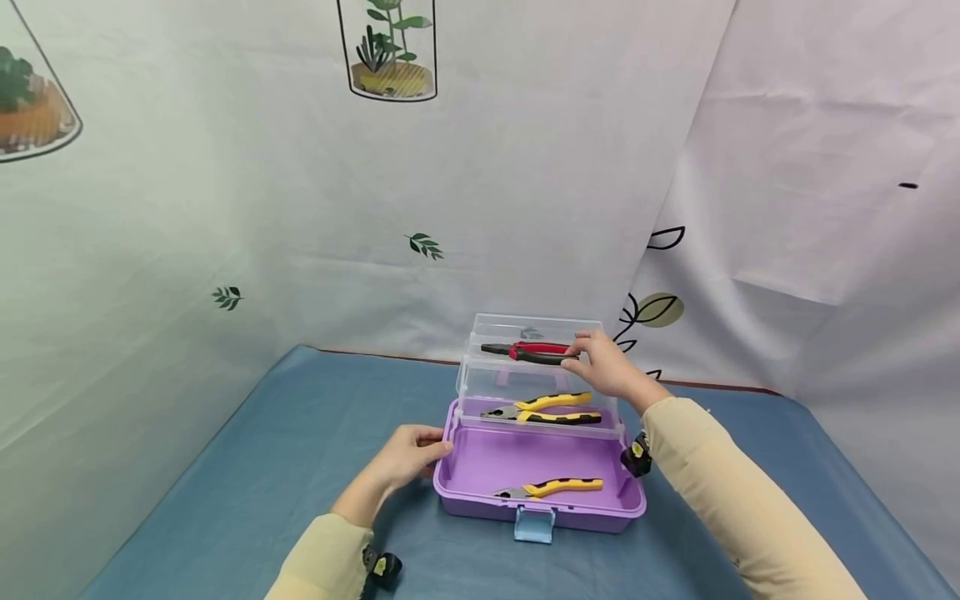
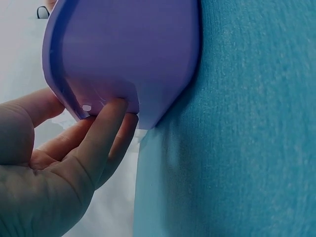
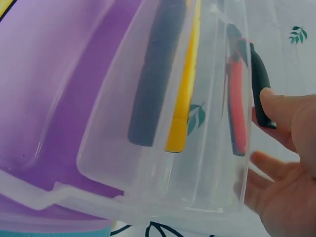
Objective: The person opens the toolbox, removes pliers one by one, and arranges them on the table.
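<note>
My left arm (image 1: 318, 558), sleeved in pale yellow, slants up from the bottom of the head view to a bare wrist (image 1: 358, 500). My left hand (image 1: 405, 454) grips in the lower middle of that frame; up close, its thumb (image 2: 44, 104) lies apart from the bent fingers (image 2: 108, 121). My right arm (image 1: 738, 500), sleeved alike, stretches from the lower right corner toward the centre. There my right hand (image 1: 607, 367), raised higher than the left, pinches between thumb (image 3: 279, 106) and forefinger, its other fingers loosely bent.
</note>
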`<state>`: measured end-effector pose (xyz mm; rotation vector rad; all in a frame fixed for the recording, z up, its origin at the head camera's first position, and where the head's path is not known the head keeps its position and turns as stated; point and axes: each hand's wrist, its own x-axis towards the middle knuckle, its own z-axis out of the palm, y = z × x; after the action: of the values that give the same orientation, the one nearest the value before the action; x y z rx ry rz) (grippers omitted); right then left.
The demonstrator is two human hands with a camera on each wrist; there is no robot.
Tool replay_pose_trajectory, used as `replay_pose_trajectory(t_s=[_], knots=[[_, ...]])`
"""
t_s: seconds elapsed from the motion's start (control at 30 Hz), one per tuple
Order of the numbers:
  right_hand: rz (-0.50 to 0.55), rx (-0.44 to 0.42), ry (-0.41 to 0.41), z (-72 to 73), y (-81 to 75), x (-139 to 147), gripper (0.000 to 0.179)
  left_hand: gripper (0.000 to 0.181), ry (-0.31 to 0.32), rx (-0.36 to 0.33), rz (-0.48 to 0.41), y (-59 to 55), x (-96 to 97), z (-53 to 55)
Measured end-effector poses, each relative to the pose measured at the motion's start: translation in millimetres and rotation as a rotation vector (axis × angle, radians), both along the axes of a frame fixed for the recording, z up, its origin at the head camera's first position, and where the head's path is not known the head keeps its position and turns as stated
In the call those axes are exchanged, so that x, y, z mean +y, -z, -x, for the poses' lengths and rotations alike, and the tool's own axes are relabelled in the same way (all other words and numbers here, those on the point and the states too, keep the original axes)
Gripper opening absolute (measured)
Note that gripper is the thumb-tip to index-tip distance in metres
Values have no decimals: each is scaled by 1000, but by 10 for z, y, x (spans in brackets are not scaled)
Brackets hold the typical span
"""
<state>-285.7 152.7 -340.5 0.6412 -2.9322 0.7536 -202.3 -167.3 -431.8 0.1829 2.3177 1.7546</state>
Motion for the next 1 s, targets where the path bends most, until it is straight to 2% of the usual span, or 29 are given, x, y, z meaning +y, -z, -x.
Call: replay_pose_trajectory(t_s=[0.3, 0.43, 0.57, 0.77, 1.0], knots=[[44, -16, -22, -6, 8, 24, 20, 42, 2, -10, -8, 6, 5, -3], [43, -58, -12, 18, -8, 16, 42, 41, 1, -14, -16, 5, 3, 5], [-9, -96, 5, 70, -24, -26, 63, 41, -8, -18, -11, -7, 8, 5], [-44, -186, 20, 137, -69, -102, 72, 41, -13, -18, -23, -3, 13, 16], [-5, -246, 13, 171, -98, -136, 80, 42, -5, -26, -28, 3, 3, 8]])
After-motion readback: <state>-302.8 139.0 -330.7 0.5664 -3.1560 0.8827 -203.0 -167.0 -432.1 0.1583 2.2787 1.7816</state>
